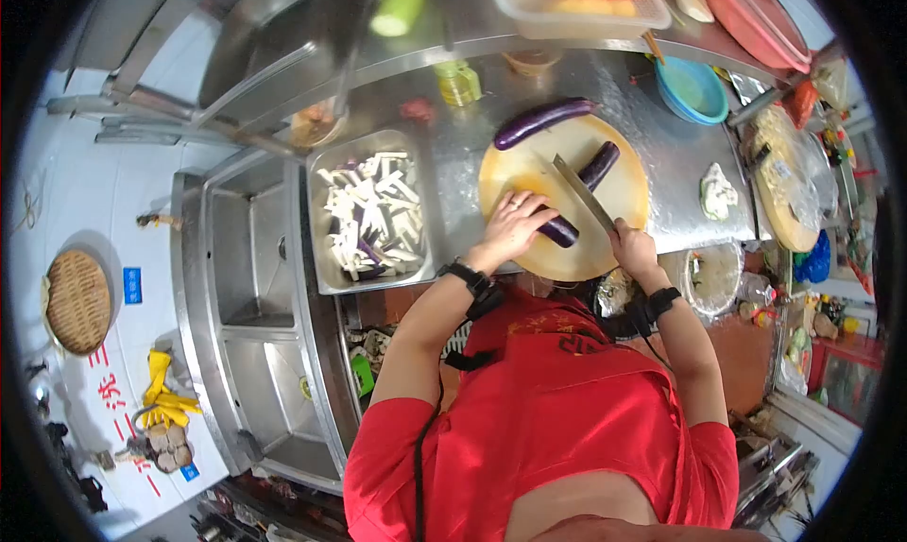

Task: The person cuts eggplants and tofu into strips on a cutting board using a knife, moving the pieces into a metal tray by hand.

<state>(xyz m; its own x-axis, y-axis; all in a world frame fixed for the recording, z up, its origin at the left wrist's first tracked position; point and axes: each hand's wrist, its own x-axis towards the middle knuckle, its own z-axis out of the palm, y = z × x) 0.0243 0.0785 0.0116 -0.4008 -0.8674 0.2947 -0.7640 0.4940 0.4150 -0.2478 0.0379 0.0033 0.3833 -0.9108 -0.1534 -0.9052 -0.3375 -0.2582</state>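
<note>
Our right hand (635, 249) grips the long steel knife (586, 196) while our left hand (515, 225) seems to steady the glossy purple eggplant piece (561, 231) on the round cream board (515, 171), fingertips best tucked clear.

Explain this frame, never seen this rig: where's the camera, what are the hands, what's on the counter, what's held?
No robot here: these are a person's bare hands, and the single view comes from a camera worn on the head, looking forward and down. The left hand holds an eggplant piece on a round cutting board; the right hand holds a knife. Another piece and a longer eggplant lie by the blade and at the board's far edge. On the steel counter, left, a metal tray holds cut strips.
</note>
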